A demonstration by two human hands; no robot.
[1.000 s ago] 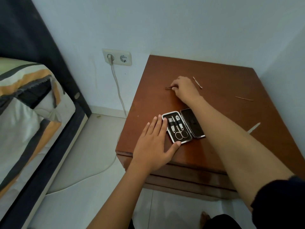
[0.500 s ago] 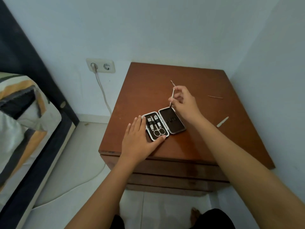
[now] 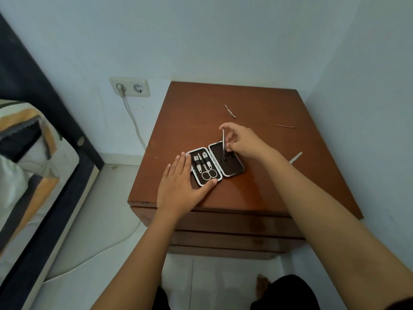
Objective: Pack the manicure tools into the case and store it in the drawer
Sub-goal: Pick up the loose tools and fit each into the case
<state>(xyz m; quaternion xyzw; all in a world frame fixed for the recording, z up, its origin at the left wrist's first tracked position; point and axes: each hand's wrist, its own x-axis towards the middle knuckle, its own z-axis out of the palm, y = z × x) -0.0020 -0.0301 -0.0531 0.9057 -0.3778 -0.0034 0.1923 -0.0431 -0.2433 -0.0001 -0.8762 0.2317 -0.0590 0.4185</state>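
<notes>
A small black manicure case lies open on the brown nightstand. Its left half holds scissors and clippers in elastic loops; the right half is dark and bare. My left hand lies flat on the nightstand, fingers against the case's left edge and thumb at its near edge. My right hand pinches a thin metal tool upright over the right half, its lower tip near the loops. Three loose tools remain on the top: a metal pusher, a thin stick and a nail file.
The nightstand stands in a corner, walls behind and to the right, closed drawer fronts below its top. A wall socket with a white cable hangs at the left. A bed with striped bedding fills the left side. My foot shows on the tiled floor.
My right hand picked a thin tool off the far part of the top and brought it back over the case's right half. My left hand stayed on the case's left side.
</notes>
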